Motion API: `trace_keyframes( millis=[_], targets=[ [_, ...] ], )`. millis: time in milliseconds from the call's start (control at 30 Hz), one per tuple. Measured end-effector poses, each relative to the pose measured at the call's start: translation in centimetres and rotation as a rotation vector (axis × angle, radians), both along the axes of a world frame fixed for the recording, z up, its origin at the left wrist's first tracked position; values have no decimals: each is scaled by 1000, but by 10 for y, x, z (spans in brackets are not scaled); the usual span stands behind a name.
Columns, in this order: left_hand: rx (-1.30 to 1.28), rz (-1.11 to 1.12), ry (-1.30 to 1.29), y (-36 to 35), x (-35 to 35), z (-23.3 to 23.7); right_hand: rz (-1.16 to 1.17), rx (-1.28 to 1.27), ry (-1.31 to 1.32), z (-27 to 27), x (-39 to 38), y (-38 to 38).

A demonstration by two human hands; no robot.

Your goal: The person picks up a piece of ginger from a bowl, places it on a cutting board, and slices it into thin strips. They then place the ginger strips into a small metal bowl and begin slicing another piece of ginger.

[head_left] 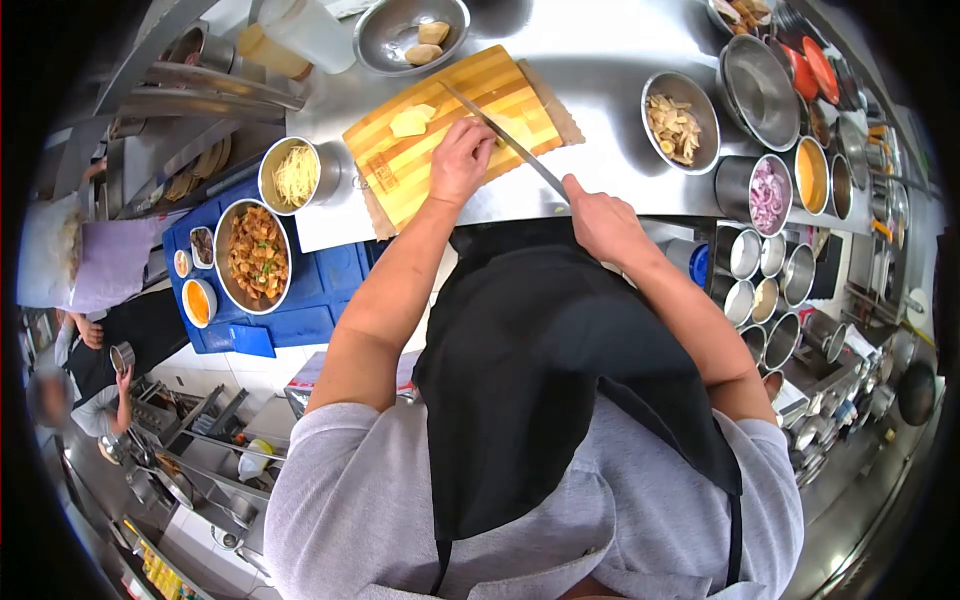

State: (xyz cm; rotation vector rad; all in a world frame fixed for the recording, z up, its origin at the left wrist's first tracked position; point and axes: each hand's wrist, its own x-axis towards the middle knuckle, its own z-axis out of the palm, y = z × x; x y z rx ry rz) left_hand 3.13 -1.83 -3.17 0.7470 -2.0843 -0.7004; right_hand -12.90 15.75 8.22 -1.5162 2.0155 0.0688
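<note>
My right hand (605, 222) is closed around the handle of a long kitchen knife (515, 145), whose blade slants up and left across a striped wooden cutting board (530, 95). Bent at the fingers, my left hand (462, 160) presses down on the board just left of the blade. A bit of pale yellow food shows by its fingertips, but the hand hides most of it. Flat pale yellow slices (410, 121), apparently potato, lie on the board to the left. Beyond the board, a steel bowl (372, 42) holds peeled potatoes (430, 35).
Left of the board stands a pot of thin yellow shreds (295, 178); a bowl of chopped mixed food (258, 252) sits on a blue surface (310, 325). To the right are a bowl of pale slices (674, 128) and a pot of chopped purple onion (768, 195). Another person (95, 340) stands far left.
</note>
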Motion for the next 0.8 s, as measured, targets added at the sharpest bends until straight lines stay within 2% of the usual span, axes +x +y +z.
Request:
trace_keyframes(
  millis=[100,400,800],
  targets=[
    [28,6,-3,1,1,-2,1,35,-1,19,0,8],
    [-21,6,0,1,0,1,8,41,-6,32,-2,17],
    [-3,4,-10,1,2,2,10,41,-31,16,4,4]
  ],
)
